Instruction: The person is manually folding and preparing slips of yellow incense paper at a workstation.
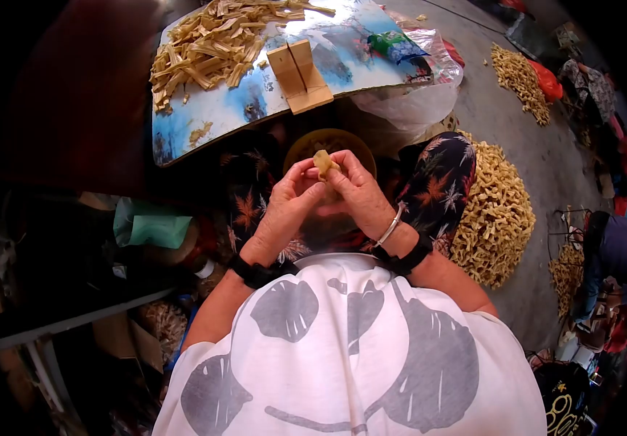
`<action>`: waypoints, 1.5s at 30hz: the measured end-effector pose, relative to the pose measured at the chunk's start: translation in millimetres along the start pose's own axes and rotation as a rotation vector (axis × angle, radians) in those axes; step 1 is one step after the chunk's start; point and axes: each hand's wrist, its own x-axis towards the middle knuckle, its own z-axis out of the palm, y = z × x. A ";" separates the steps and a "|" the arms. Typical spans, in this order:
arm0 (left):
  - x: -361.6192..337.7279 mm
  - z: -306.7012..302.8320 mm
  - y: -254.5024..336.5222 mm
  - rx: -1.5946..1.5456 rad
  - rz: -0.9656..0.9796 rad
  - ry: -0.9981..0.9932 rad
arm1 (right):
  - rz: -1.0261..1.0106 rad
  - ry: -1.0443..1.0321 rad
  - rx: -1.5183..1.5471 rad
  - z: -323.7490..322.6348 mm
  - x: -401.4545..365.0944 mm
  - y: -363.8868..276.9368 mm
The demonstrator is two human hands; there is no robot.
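Between the fingertips of both hands is a small, pale yellow folded strip, held above a round yellowish basin. My left hand pinches it from the left. From the right, my right hand grips it, with the thumb pressed against its lower part. The exact material of the strip does not show. My hands hide much of the basin, which sits between my knees.
Loose yellow strips lie heaped on a low painted table, beside a slotted wooden block. A large pile of small yellow pieces covers the floor at right. Other people sit farther right.
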 end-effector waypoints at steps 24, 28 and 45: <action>-6.2 4.1 -2.0 0.097 0.116 0.152 | -0.041 -0.004 -0.155 0.4 0.2 -7.7; -17.7 -1.6 13.0 0.035 -0.056 0.078 | -0.025 0.066 -0.101 -13.8 7.2 -14.6; 43.7 -23.9 46.4 0.581 0.284 0.098 | -0.049 0.000 -0.185 -13.0 54.2 -62.6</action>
